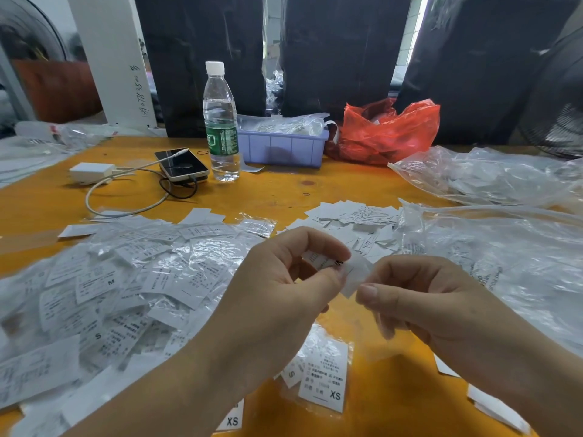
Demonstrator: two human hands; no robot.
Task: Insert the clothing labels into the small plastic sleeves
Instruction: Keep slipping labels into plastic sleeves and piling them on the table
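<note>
My left hand (284, 279) pinches a small white clothing label (325, 262) between thumb and fingers above the orange table. My right hand (422, 294) pinches a clear plastic sleeve (358, 277) that meets the label's end; a second clear piece hangs below its thumb. To the left lies a heap of sleeved labels (126, 279). Loose bare labels (356, 222) are piled beyond my hands. A sleeved XS label (325, 376) lies under my wrists.
A water bottle (220, 121), a phone (181, 164) with cables and a white charger (91, 172) stand at the back left. A purple bin (280, 146) and a red bag (388, 130) sit behind. Clear plastic bags (492, 216) cover the right side.
</note>
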